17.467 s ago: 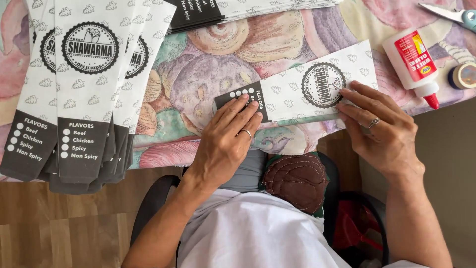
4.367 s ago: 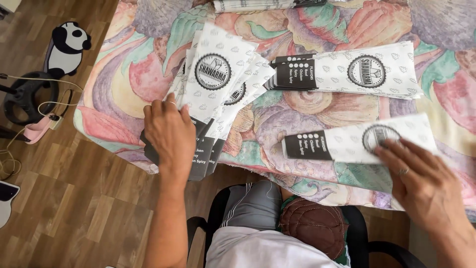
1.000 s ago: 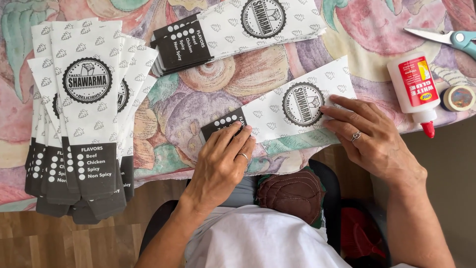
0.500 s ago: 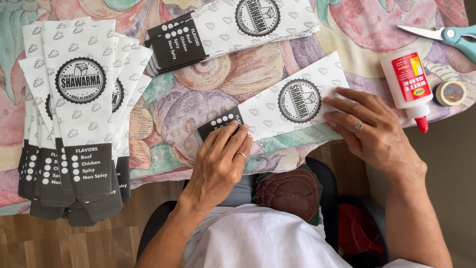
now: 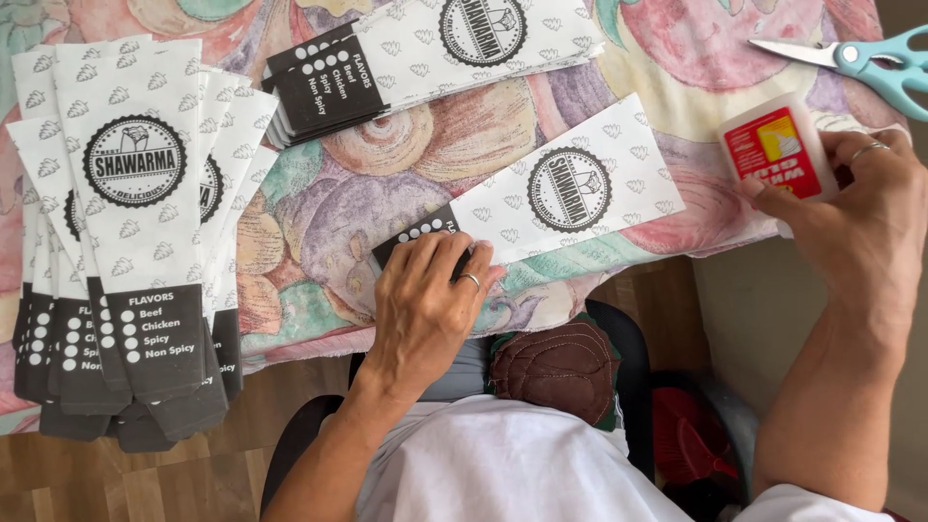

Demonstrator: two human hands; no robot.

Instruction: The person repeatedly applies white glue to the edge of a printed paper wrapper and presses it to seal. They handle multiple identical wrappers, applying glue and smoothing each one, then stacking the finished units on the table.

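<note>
Left hand [image 5: 420, 300] flat, fingers spread narrow, pressing black end of white printed paper sleeve [image 5: 561, 198] lying slantwise near table's near edge, centre. Right hand [image 5: 851, 217] at right, fingers wrapped round white glue bottle with red label [image 5: 778, 155], bottle lifted just beside sleeve's right end. Teal-handled scissors [image 5: 851, 63] far right. Fanned stack of same sleeves [image 5: 135, 242] at left; second stack [image 5: 425, 48] far centre. Floral pastel tablecloth [image 5: 387, 184] beneath all.
</note>
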